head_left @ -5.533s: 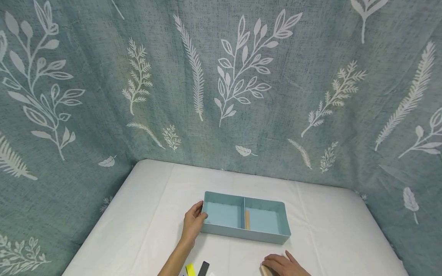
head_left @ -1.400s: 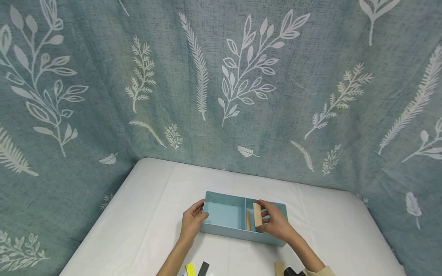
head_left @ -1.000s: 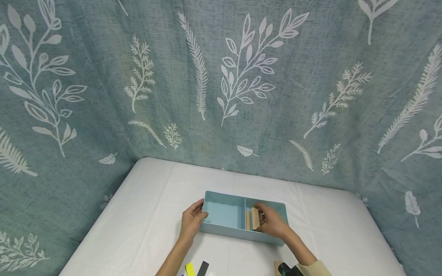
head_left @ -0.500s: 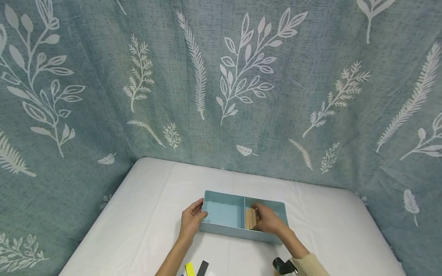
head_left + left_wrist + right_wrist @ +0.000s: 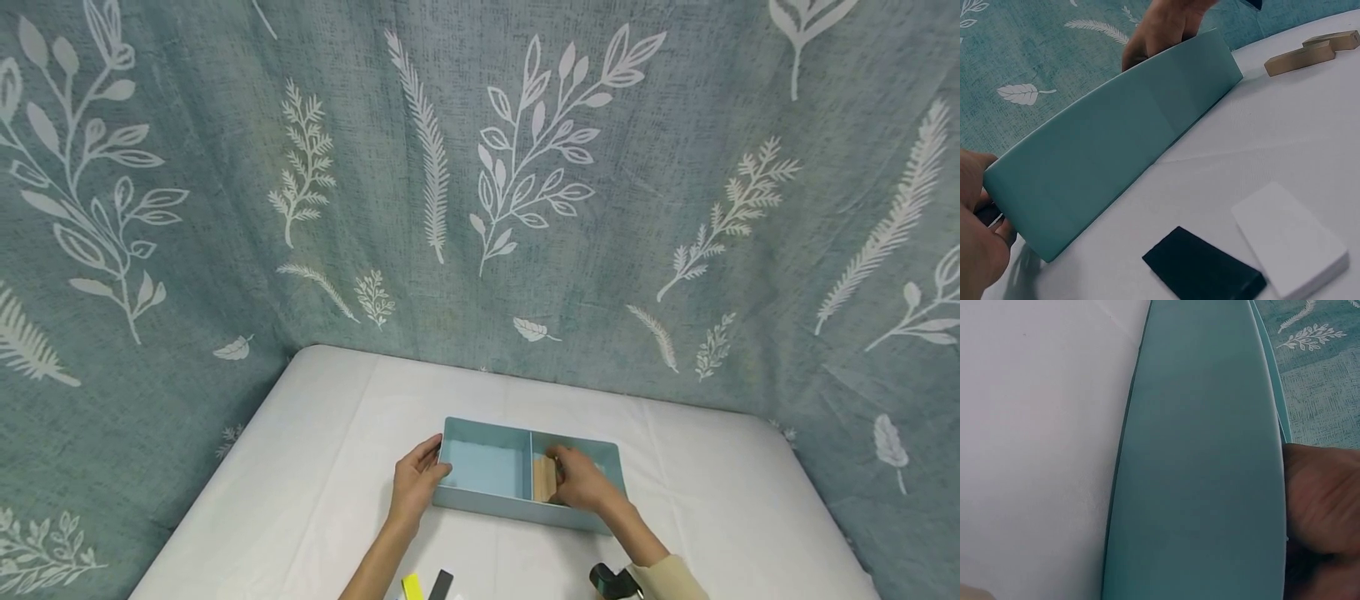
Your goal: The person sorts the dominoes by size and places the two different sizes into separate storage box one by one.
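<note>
A pale blue box (image 5: 491, 502) with two compartments sits on the white surface. My left hand (image 5: 415, 483) grips its left end, the thumb over the rim. My right hand (image 5: 581, 481) reaches into the right compartment and holds a flat wooden block (image 5: 551, 481) by its ends. Beside that block, against the divider, stands another wooden block (image 5: 537, 481); the two look to be side by side, touching or nearly so. In the right wrist view the box wall hides the blocks and most of the right hand (image 5: 1325, 500).
Near the front edge of the head view lie a yellow piece (image 5: 412, 587) and a dark block (image 5: 441, 585). The left wrist view shows a white block (image 5: 1291, 240) and two more wooden blocks (image 5: 1300, 59) on the cloth. A patterned curtain (image 5: 480, 208) hangs behind.
My right hand has brought a wooden block from the front into the right compartment, lowered it and shifted it left beside the first block. My left hand has stayed on the box.
</note>
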Tool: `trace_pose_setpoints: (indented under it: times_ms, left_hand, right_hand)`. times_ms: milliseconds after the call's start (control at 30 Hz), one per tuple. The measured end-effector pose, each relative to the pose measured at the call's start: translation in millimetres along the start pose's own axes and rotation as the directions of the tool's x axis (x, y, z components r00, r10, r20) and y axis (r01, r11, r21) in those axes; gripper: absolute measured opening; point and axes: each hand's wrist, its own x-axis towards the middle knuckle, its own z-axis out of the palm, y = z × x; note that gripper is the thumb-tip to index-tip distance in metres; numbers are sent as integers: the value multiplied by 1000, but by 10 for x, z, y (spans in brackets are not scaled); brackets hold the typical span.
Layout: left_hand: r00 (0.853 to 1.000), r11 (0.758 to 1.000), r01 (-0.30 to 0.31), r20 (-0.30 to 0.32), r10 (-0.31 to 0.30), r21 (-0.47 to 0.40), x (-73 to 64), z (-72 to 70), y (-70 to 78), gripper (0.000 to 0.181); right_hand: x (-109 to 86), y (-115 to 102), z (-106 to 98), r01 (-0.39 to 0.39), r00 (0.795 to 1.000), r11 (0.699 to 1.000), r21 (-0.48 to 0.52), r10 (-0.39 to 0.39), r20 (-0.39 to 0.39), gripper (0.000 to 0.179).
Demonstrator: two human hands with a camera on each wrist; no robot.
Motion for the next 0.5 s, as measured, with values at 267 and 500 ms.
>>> trace_pose_setpoints:
  times_ms: [267, 500]
  left_hand:
    - [1000, 1000, -1, 4, 1, 0, -5, -3, -3, 55]
    - [1000, 1000, -6, 14, 6, -4, -1, 3, -4, 55]
  right_hand:
    - [-2, 20, 39, 33, 999, 996, -78, -35, -30, 51]
    - [18, -4, 36, 31, 998, 992, -125, -37, -42, 58]
